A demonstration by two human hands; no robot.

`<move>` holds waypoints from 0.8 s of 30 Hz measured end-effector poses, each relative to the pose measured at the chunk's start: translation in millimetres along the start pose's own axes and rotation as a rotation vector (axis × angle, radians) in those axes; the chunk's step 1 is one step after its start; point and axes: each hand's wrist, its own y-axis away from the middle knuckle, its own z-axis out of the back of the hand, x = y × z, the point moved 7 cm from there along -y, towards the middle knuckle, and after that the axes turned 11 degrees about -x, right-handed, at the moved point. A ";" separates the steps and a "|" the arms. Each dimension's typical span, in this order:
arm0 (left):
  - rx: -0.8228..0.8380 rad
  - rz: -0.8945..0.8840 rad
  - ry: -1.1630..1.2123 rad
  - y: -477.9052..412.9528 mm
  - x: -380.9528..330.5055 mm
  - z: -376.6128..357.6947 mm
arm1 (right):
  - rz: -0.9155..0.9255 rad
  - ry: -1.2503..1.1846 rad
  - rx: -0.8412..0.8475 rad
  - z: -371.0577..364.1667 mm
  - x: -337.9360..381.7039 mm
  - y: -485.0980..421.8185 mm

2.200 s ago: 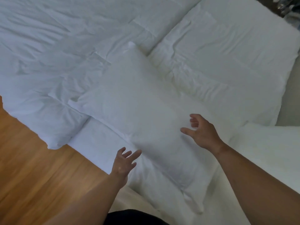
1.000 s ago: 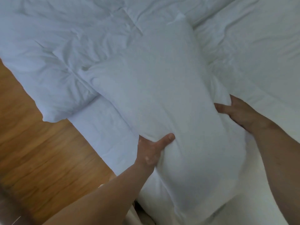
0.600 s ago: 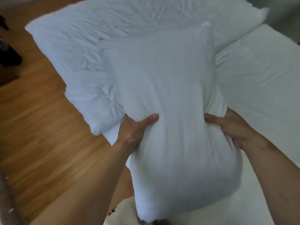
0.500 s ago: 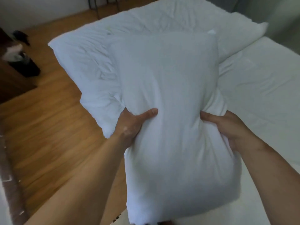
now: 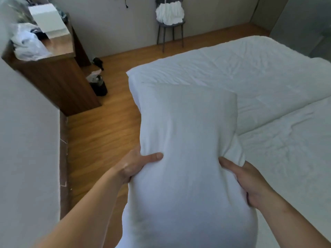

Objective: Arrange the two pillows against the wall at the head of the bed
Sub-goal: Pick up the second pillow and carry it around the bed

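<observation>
White pillow (image 5: pixel 186 158) held up in the air, standing on its short end, above the near edge of the bed (image 5: pixel 286 158). Left hand (image 5: pixel 132 167) squeezing its left side, thumb pressed into the front. Right hand (image 5: pixel 250 181) squeezing its right side the same way. Behind it, a puffy white duvet (image 5: pixel 223 68) spread over the bed. Farther off, wooden floor (image 5: pixel 100 136), a brown desk (image 5: pixel 53 76), a small black bin (image 5: pixel 99 85) and a dark chair (image 5: pixel 170 27) with white cloth on top. No second pillow in sight. Looks like the carrying step for pillow one. Next, probably turn toward the head of the bed, out of view here, and stand the pillow against that wall.
</observation>
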 end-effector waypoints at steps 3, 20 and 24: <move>-0.026 -0.016 -0.011 -16.6 6.2 54.4 | 0.028 0.035 0.045 -58.6 8.4 -9.1; -0.477 -0.082 0.035 -173.4 -61.4 299.6 | 0.215 0.103 0.233 -358.5 126.2 -142.5; -0.556 -0.079 0.010 -229.2 -98.7 344.0 | 0.232 0.131 0.285 -422.5 163.7 -200.6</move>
